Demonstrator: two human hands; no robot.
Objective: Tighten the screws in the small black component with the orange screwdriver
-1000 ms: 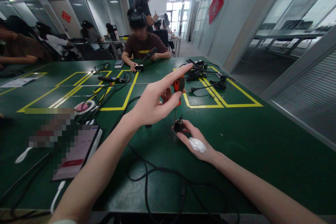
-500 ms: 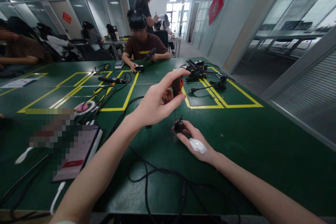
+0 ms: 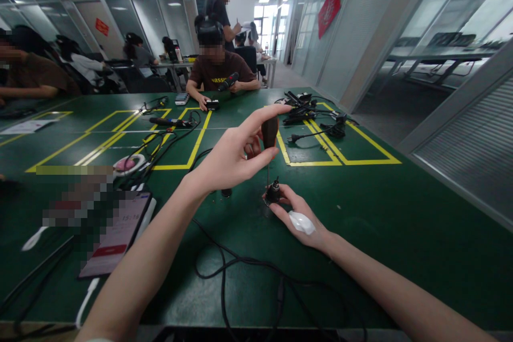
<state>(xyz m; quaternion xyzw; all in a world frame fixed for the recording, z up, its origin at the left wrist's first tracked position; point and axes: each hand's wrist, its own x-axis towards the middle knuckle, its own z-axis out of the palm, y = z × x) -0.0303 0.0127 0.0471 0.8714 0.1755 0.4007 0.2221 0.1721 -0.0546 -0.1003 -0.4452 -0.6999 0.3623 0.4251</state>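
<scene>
In the head view, the left hand (image 3: 236, 157) pinches the dark, tapered handle of a black-and-orange screwdriver (image 3: 270, 133): the thumb presses low on the handle, the forefinger stretches across its top, and the other fingers curl behind. The thin metal shaft runs down to a small, black, rounded part with a metal-tipped stem (image 3: 273, 192), which points upward. The right hand (image 3: 298, 212), with a white patch (image 3: 302, 223) near its thumb, pinches this part low down between thumb and fingers, at or just above the green table (image 3: 401, 235). The screwdriver's tip is too small to make out, so I cannot tell how well it is seated.

The likeliest trouble, as I judge it, is the tip slipping out sideways, because the left grip sits high on a long shaft and any tilt would lever it. It could then jab the right fingertips close by. The part might also twist with the shaft, since the right grip covers only its lower edge. A short, dark, round piece (image 3: 226, 192) lies beneath the left wrist and could be knocked if that arm drops. Nearer the person, loops of thin black cable (image 3: 240, 262) could catch a sleeve or forearm.
</scene>
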